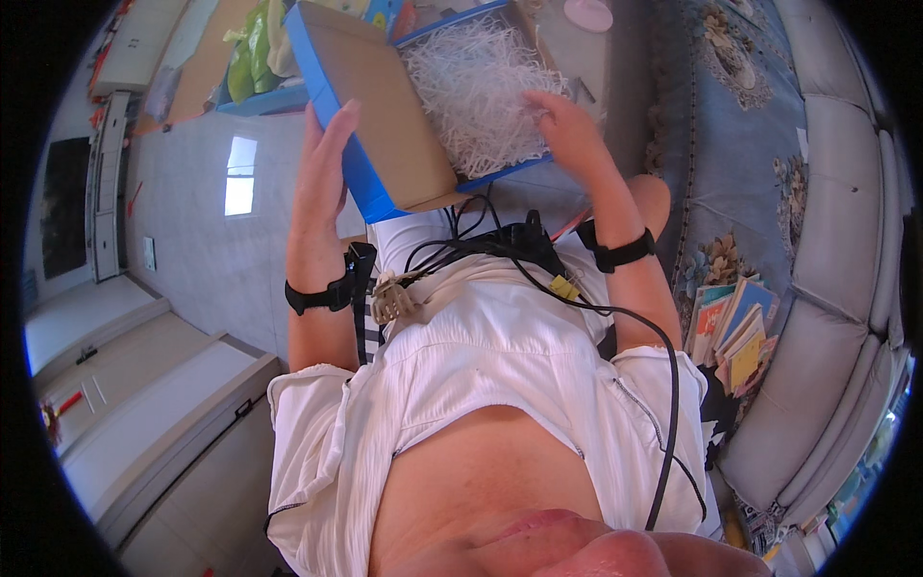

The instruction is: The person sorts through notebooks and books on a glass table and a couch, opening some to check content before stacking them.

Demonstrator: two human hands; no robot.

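A blue cardboard box [368, 200] with a brown inside lies before me, its lid hinged up on the left. White shredded paper filler [476, 94] fills the box's tray. My left hand [326, 155] rests against the outer side of the raised lid, thumb near its edge; whether it grips the lid I cannot tell. My right hand [573, 133] is over the right part of the filler, its fingertips touching the shreds. Whether those fingers hold any strands is not clear. Anything beneath the filler is hidden.
Left of the box stands a blue container [270, 101] with a green plastic bag [252, 54]. A pink round object [588, 14] lies at the top. Black cables [497, 252] cross my lap. Books [732, 332] rest on the patterned sofa cover [743, 173] at right.
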